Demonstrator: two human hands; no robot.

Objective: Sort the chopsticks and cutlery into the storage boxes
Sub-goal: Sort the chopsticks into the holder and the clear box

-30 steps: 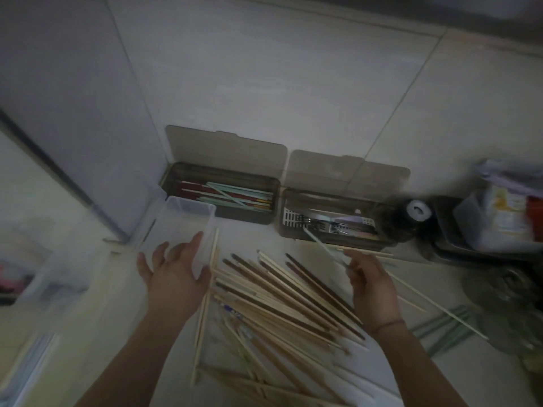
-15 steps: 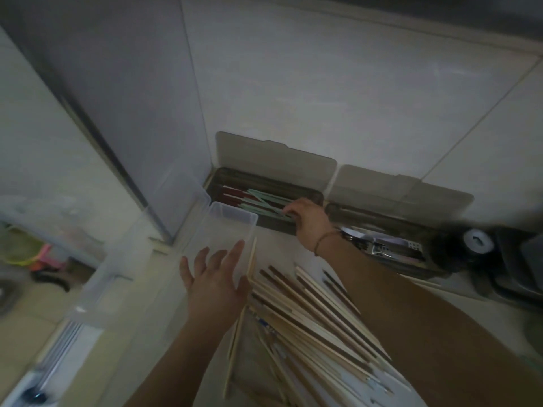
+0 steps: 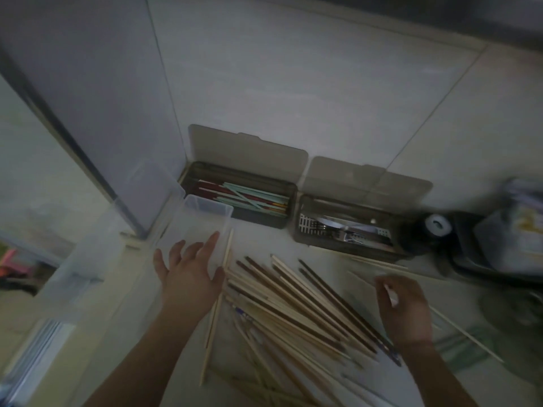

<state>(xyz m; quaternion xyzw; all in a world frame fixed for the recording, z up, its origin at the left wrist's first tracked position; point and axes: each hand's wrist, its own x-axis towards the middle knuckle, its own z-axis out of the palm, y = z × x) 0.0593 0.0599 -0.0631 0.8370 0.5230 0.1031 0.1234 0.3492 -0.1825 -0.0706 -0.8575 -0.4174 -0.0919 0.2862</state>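
A pile of wooden chopsticks (image 3: 293, 301), pale and dark brown, lies spread on the counter between my hands. My left hand (image 3: 191, 277) is open with fingers spread, resting at the near end of a clear plastic box (image 3: 207, 208). My right hand (image 3: 404, 306) hovers blurred over the pile's right edge, fingers loosely curled, with nothing plainly in them. At the wall stand two grey storage boxes with lids up. The left box (image 3: 258, 221) holds green and red chopsticks. The right box (image 3: 332, 248) holds metal cutlery.
A few green chopsticks (image 3: 458, 345) and thin pale skewers (image 3: 467, 336) lie right of my right hand. A dark jar with a white cap (image 3: 437, 226) and a tray of packets (image 3: 517, 230) crowd the right. A clear bin (image 3: 88, 259) sits at the left counter edge.
My right hand has drawn back from the left storage box to the right side of the pile. The left hand has stayed by the clear box.
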